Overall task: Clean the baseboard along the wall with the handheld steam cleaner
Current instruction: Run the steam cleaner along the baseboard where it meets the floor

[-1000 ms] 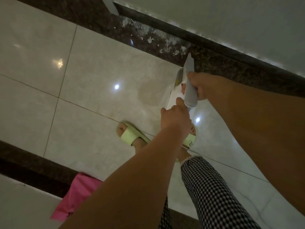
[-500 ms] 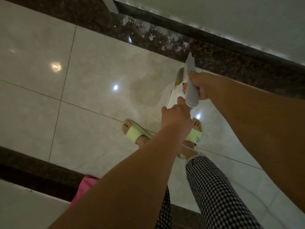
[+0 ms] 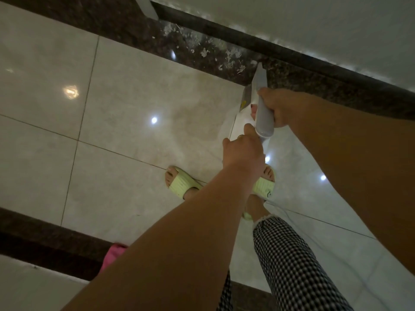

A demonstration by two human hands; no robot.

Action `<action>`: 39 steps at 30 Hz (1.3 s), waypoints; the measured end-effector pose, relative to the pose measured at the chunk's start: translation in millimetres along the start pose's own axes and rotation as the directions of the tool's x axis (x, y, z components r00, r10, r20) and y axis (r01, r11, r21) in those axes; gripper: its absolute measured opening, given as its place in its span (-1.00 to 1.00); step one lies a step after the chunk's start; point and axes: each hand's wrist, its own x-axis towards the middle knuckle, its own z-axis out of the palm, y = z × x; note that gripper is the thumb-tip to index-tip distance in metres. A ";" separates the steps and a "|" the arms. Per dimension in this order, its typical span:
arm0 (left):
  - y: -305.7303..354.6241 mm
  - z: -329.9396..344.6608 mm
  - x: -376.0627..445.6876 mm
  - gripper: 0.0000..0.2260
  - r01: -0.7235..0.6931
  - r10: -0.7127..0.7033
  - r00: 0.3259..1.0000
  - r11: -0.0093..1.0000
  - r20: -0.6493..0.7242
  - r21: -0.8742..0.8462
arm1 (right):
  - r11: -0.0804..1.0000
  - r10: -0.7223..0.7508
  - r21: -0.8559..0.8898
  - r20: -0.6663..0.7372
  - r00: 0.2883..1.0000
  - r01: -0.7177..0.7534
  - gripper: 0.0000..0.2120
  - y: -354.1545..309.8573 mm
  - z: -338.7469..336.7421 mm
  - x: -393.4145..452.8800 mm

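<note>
Glossy polished floor tiles [image 3: 134, 104], speckled stone baseboard [image 3: 314, 63], smooth plastic steam cleaner [image 3: 263, 113]

Handheld steam cleaner [image 3: 262, 102] with grey handle and white body, held above the pale floor tiles, nose pointed toward the wall, dark speckled stone baseboard [image 3: 280, 52] ran diagonally along the white wall's foot.

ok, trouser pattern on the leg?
Black-and-white small check on the trouser leg, clearest in the head view.
</note>
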 end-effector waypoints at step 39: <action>-45.5 -4.8 -28.0 -0.55 -0.050 0.045 0.998 0.995 0.054 0.084 | 0.984 -0.047 0.170 0.006 0.999 0.045 -0.58 34.8 46.2 -10.3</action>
